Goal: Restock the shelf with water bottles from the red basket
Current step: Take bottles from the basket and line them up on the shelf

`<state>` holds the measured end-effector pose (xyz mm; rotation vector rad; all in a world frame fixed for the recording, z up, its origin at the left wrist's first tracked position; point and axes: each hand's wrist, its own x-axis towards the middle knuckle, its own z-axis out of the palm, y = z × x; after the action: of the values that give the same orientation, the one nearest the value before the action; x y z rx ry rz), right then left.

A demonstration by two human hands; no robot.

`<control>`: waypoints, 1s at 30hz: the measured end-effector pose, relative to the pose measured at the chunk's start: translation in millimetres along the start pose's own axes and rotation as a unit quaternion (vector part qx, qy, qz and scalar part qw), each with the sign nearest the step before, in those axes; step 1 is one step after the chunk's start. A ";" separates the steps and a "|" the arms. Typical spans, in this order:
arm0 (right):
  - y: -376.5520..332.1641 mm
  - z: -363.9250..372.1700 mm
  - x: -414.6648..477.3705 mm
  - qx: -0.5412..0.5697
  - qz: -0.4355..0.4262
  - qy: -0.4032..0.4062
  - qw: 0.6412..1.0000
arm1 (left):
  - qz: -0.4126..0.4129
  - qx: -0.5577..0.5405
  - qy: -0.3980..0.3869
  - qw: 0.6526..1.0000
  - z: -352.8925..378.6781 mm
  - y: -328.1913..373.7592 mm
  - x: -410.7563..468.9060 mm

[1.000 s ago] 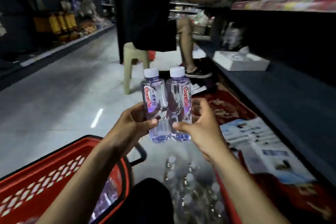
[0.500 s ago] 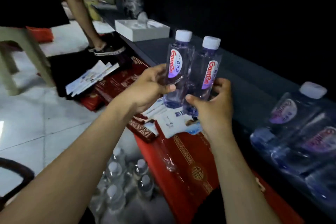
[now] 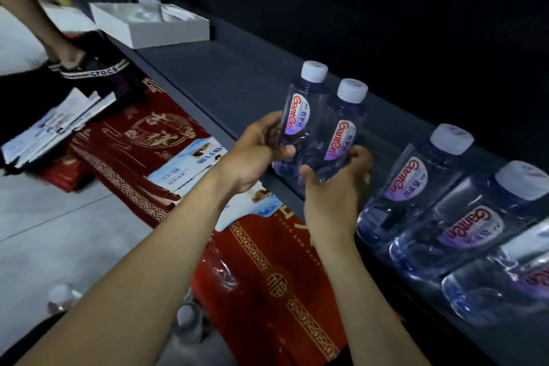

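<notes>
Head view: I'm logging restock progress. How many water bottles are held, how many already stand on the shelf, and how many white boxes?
Held water bottles: 2
Shelved water bottles in view: 3
White box: 1
Total: 6

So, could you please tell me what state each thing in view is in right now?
Left hand: grips left held bottle.
Right hand: grips right held bottle.
Left held bottle: capped, near upright.
Right held bottle: capped, near upright, at the shelf front edge.
Shelved bottles: capped, standing in a row.
White box: open-topped, on the shelf.
Floor bottles: capped, upright.
</notes>
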<state>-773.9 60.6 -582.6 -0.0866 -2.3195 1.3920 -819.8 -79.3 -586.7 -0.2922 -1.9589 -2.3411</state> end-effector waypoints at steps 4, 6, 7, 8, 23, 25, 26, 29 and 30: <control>-2.7 10.6 -3.0 -0.071 0.003 0.013 0.997 | 0.000 0.022 -0.002 1.000 -0.3 -1.8 2.4; -3.3 11.9 -6.4 -0.104 0.007 0.017 0.994 | 0.000 0.056 -0.012 0.998 0.8 2.5 -0.2; -3.4 11.4 -8.3 -0.110 0.007 0.019 0.994 | 0.002 0.077 -0.017 0.997 2.1 4.8 -2.2; -2.6 10.9 -10.0 -0.110 0.008 0.021 0.994 | 0.004 0.092 -0.019 0.996 3.5 5.0 -3.5; -1.2 -14.8 -51.2 -0.158 0.035 -0.079 0.984 | 0.016 0.222 0.024 0.975 17.4 3.7 -30.2; -8.6 -24.4 -65.5 -0.163 -0.001 -0.066 0.984 | 0.020 0.375 0.039 0.926 10.0 9.4 -40.1; -13.3 -27.6 -72.4 -0.165 -0.034 -0.044 0.985 | 0.017 0.475 0.045 0.879 5.1 14.0 -46.0; -31.7 -25.8 -89.3 -0.108 -0.138 -0.006 0.985 | 0.024 0.675 0.068 0.734 -9.2 38.5 -72.8; -38.2 -20.8 -94.8 -0.087 -0.167 -0.024 0.982 | 0.018 0.704 0.085 0.705 -15.1 47.2 -83.2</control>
<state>-673.7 33.4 -572.8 0.2754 -2.3557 1.0346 -731.3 -108.1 -559.7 0.0370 -2.8037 -0.2741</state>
